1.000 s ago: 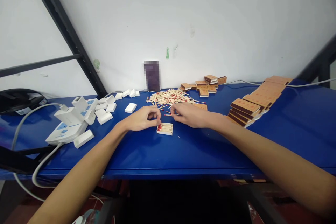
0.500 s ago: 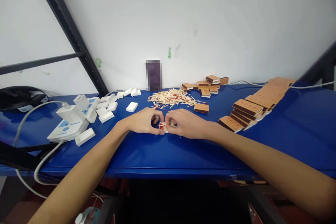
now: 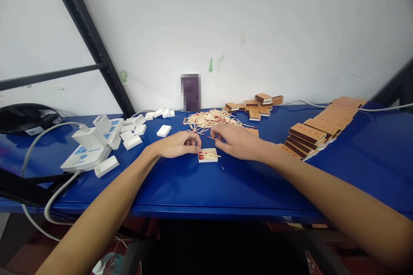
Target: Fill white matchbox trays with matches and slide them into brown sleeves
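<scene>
A white matchbox tray [image 3: 208,160] with several red-headed matches in it lies on the blue table, and one match sticks out past its right end. My left hand [image 3: 180,143] is curled, with thumb and fingertips closed at the tray's upper left corner. Above and right of the tray, my right hand [image 3: 237,142] has thumb and index finger apart around a single match [image 3: 211,138] on the table. Behind both hands spreads a pile of loose matches [image 3: 213,118]. A brown matchbox sleeve is partly hidden behind my right hand.
Empty white trays [image 3: 164,131] lie to the left, near a power strip [image 3: 84,159] with chargers and cables. Brown matchboxes [image 3: 308,133] are stacked and fanned out at the right; more matchboxes [image 3: 254,114] sit by the wall. A blurred dark panel [image 3: 191,93] stands behind the matches.
My right hand has left the tray, moving up and right towards the single match, and its fingers have parted. My left hand's thumb and fingers have drawn closer together; the tray shows fully now.
</scene>
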`<state>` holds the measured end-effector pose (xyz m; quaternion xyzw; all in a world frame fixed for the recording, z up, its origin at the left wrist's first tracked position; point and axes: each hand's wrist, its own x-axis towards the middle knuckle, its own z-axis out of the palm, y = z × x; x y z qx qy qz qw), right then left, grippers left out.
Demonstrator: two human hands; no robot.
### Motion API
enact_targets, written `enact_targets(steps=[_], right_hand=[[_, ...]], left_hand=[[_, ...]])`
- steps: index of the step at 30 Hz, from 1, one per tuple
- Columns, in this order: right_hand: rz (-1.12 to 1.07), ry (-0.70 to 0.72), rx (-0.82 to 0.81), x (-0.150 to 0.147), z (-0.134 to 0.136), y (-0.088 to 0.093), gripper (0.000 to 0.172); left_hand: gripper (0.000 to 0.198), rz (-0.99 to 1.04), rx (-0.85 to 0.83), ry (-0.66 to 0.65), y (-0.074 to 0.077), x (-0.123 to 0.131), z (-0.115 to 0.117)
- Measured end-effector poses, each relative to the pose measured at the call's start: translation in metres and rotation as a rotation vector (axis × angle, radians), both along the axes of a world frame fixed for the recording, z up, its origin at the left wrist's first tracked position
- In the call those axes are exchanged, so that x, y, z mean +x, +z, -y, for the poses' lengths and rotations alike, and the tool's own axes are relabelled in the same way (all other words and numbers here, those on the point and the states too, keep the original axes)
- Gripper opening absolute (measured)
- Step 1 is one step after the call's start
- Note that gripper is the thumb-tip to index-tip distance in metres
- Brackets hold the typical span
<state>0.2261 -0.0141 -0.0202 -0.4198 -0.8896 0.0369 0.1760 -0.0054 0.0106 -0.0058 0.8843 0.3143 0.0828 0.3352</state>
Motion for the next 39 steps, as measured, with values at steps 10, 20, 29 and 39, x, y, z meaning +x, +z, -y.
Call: enact_targets(steps=[10,20,29,39], right_hand=[[0.139,-0.079,-0.069,0.003,-0.013,-0.017,0.016],[0.126,-0.124,-0.07,0.005,-0.015,-0.017,0.014],[0.135,-0.118,-0.068,0.006,-0.019,-0.019,0.016],[-0.066,0.24,-0.323,0.008,0.011,0.024,0.017]], left_hand=[[0.033,-0.087,0.011,0.001,0.001,0.002,0.004],[0.039,-0.088,0.087,0.012,-0.003,0.003,0.006],[0.039,-0.131,0.214,0.026,-0.003,0.009,0.011],[0.028,-0.109,0.206,-0.002,-0.004,0.01,0.007]])
